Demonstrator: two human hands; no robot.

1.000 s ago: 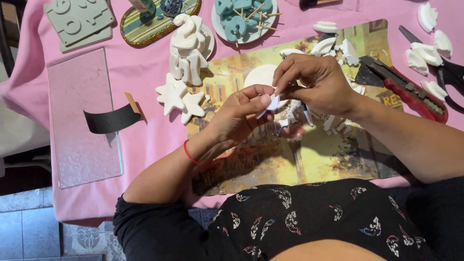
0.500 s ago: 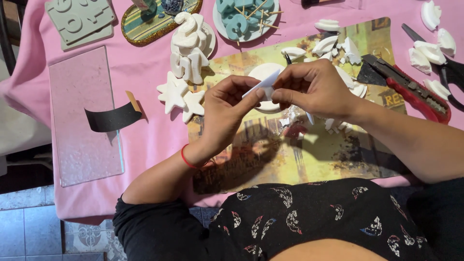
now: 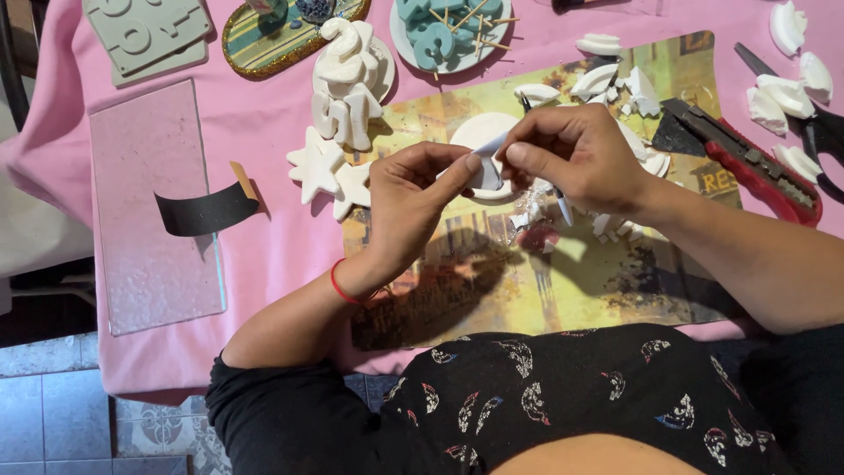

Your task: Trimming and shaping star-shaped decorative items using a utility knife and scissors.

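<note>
A small thin white plaster piece (image 3: 489, 148) is being pinched above the yellow printed mat (image 3: 563, 281) between the left hand (image 3: 413, 207) and the right hand (image 3: 576, 158), fingertips closing tightly on its ends. White trimmed scraps (image 3: 607, 224) are lying beneath; white star casts (image 3: 321, 167) and more untrimmed white shell-like pieces (image 3: 782, 88) are waiting nearby, so the trimming seems only partway done.

Bright, even daylight fills the scene, and colours read clearly. The light falls from the far side of the bench, so the forearms throw soft-edged dark shadows onto the printed mat (image 3: 563, 290) toward the person. No strong glare shows; the clear plate (image 3: 149, 211) has only a faint sheen. Focus is sharp throughout, with no evident motion blur.
</note>
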